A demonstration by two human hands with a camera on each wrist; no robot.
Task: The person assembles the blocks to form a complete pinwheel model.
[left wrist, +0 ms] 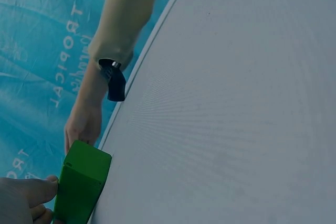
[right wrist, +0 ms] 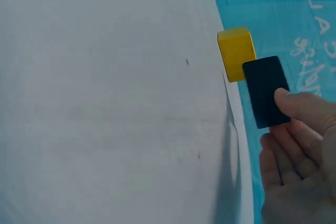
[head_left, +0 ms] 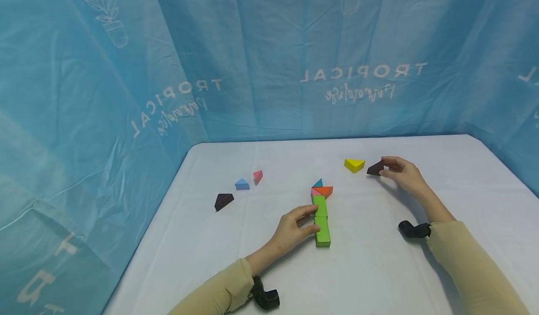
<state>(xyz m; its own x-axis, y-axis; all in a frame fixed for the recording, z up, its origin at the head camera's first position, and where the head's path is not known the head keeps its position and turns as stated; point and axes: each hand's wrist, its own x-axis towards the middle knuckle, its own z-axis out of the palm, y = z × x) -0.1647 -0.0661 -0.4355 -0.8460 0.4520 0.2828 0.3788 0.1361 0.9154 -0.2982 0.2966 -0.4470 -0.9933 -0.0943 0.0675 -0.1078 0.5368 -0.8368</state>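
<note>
Nearest the right wrist camera is my right hand (right wrist: 310,171), thumb on a flat face of a dark block (right wrist: 266,93) and fingers clamped on it in a pinch. This block sits toward the far side of the bench (head_left: 177,259), just right of a yellow block (head_left: 354,165); whether it clears the surface I cannot determine. Assessment: light, rigid, hardly fragile, its smooth faces mildly slippery; best held across opposite flat faces, clear of the pointed ends. My left hand (head_left: 292,226) has thumb and forefinger apart, tips against the left side of two green blocks (head_left: 322,230) laid end to end; pressure cannot be judged. Touching or just beyond their far end I record orange (head_left: 325,191), pink (head_left: 316,192) and teal (head_left: 318,183) pieces. Farther left lie a light-blue piece (head_left: 242,184), a red piece (head_left: 258,176) and a second dark block (head_left: 223,201), all apart. I read no marking on any block. Behind, the blue drape (head_left: 269,48) carries "TROPICAL Paradise" in mirror-reversed white print, repeated, with potted-plant outlines; larger lettering at lower left is incomplete.
</note>
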